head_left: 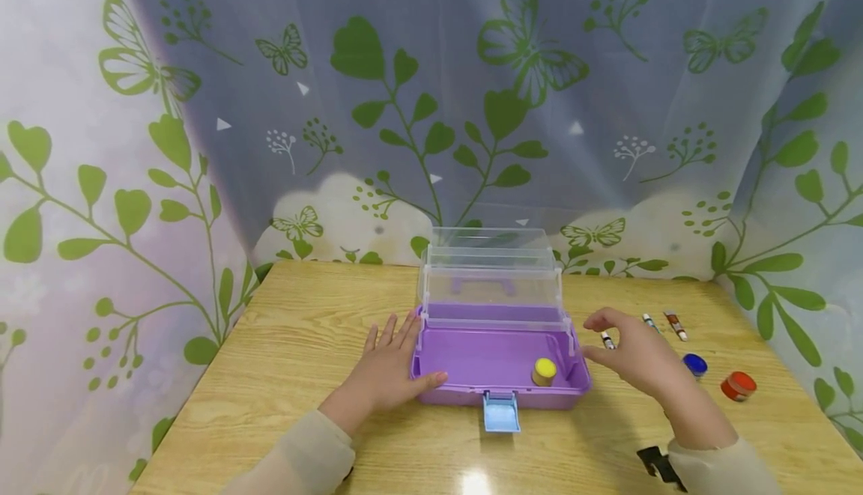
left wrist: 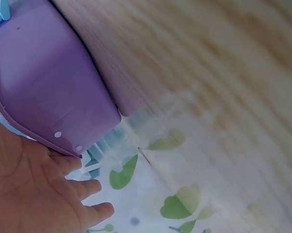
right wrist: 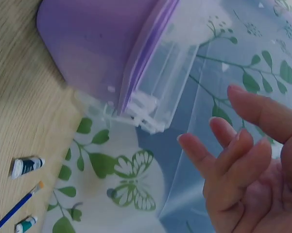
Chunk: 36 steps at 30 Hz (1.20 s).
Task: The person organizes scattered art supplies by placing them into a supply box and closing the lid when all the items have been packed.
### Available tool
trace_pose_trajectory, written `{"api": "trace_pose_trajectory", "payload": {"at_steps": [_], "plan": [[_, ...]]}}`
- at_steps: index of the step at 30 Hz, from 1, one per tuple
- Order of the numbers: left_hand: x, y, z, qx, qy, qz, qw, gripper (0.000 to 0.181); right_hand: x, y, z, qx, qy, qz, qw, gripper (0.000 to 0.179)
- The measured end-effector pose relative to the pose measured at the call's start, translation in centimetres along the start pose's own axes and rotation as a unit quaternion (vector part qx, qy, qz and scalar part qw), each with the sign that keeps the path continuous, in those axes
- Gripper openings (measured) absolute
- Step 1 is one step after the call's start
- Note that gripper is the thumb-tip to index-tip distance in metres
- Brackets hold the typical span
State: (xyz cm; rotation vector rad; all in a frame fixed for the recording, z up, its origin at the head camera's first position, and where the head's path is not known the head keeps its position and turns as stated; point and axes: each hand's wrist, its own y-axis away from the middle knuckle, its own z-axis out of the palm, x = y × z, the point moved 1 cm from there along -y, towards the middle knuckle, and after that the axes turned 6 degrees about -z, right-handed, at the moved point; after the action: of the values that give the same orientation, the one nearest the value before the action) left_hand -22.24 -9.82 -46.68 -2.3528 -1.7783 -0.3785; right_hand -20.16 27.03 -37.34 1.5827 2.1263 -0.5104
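Note:
A purple storage box (head_left: 485,398) with raised clear trays (head_left: 495,285) stands on the table, its light-blue latch (head_left: 501,414) hanging at the front. Inside, toward the front right corner, sits a small jar with a yellow lid (head_left: 544,370). My left hand (head_left: 387,371) rests against the box's left end, fingers spread and thumb on the front rim. To the right of the box my right hand (head_left: 637,349) hovers with bent fingers and thumb apart, holding nothing; in the right wrist view the hand (right wrist: 252,179) is apart from the box.
On the right of the table are a blue jar (head_left: 694,365), a red jar (head_left: 739,386) and small paint tubes (head_left: 676,326). The right wrist view shows a paintbrush (right wrist: 17,208) between two tubes. Patterned curtain (head_left: 418,105) hangs behind the table.

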Motion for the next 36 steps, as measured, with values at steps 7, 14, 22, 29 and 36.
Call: {"api": "trace_pose_trajectory", "payload": {"at_steps": [7, 14, 22, 29, 36], "plan": [[0.1, 0.0, -0.1, 0.000, 0.006, 0.005, 1.0000, 0.105, 1.7, 1.5, -1.7, 0.011, -0.077, 0.019, 0.9968, 0.054], [0.1, 0.0, -0.2, 0.000, 0.006, 0.003, 1.0000, 0.106, 3.6, 2.7, -3.1, 0.016, -0.143, 0.036, 0.9889, 0.052], [0.3, 0.3, -0.5, -0.003, 0.009, 0.001, 1.0000, 0.106, 6.4, 4.0, -3.9, 0.019, -0.154, 0.067, 0.9856, 0.050], [0.4, 0.4, -0.7, -0.006, 0.007, -0.001, 1.0000, 0.105, 8.8, 5.0, -4.3, 0.008, -0.185, 0.089, 0.9786, 0.046], [0.4, 0.4, -0.8, -0.012, 0.011, -0.002, 0.9999, 0.106, 11.0, 5.6, -4.0, -0.008, -0.239, 0.097, 0.9662, 0.027]]}}
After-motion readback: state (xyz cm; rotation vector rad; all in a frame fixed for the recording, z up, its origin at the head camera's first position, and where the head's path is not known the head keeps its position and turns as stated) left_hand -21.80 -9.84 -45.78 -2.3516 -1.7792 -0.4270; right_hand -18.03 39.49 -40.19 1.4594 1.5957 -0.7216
